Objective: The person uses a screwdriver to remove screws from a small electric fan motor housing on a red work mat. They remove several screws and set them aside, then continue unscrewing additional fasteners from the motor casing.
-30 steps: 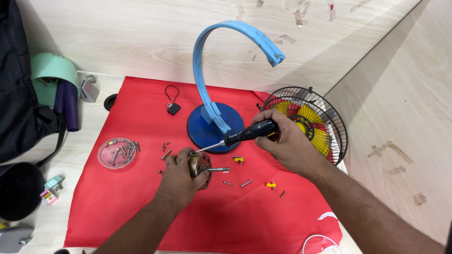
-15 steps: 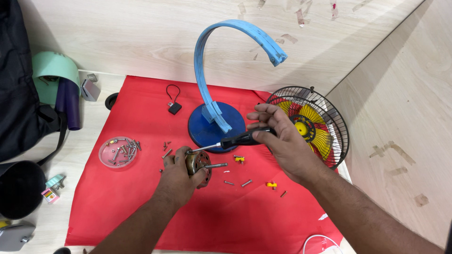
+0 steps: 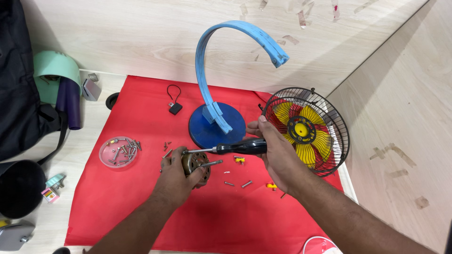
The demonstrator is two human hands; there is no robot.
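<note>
Left hand point(image 3: 176, 181) fingers clenched on motor point(image 3: 195, 164) | right hand point(image 3: 280, 157) fingers grasping screwdriver point(image 3: 230, 149) (tip at motor)

Screwdriver levels out
The right hand point(image 3: 278, 153) has dropped, laying the screwdriver point(image 3: 230, 149) flatter, tip on the motor point(image 3: 195, 164).

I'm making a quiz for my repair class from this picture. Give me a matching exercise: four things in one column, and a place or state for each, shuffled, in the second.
Things:
1. screwdriver
2. small motor
3. clear dish of screws
4. fan cage with yellow blades

Places or states:
A. on the red mat's left edge
B. gripped in the left hand
C. leaning at the mat's right side
D. held level in the right hand

Pairs: 1-D, 2-B, 3-A, 4-C
</note>
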